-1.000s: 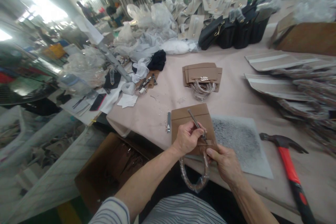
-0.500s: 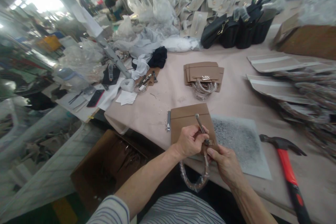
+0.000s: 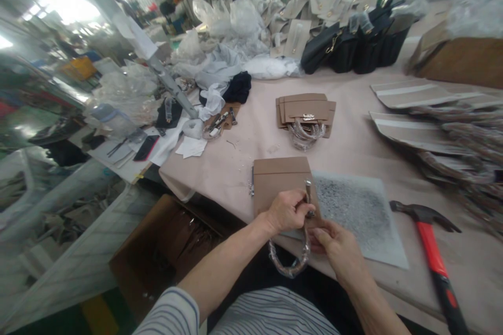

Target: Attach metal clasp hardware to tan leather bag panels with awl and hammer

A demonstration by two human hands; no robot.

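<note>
Swung rightward at its top end since half a second ago, the metal rod shows less of its length above our left hand, while the brown panel sits a little further left and covers more of the grey strip beside it. We pinch the rod low, between the left thumb and bent fingers, probably to steady its lower tip on the spot by the handle; that tip is hidden. Our right hand has its thumb and fingers drawn close together at the panel's near right corner, seemingly to keep that part from sliding; we cannot tell whether they pinch it or merely press. The panel lies flat at the near edge of the surface, overlapping the left side of the speckled sheet, and its looped handle hangs past that edge, perhaps so that the panel can stay flat. We take the hammer, lying towards the right with its grip at the near edge, to be kept within easy reach. Further from that edge, we have a stack of similar panels with handles facing us. Ours looks smooth and matte, with a dark line across its far part, and the handle shines in crinkled clear wrap.
</note>
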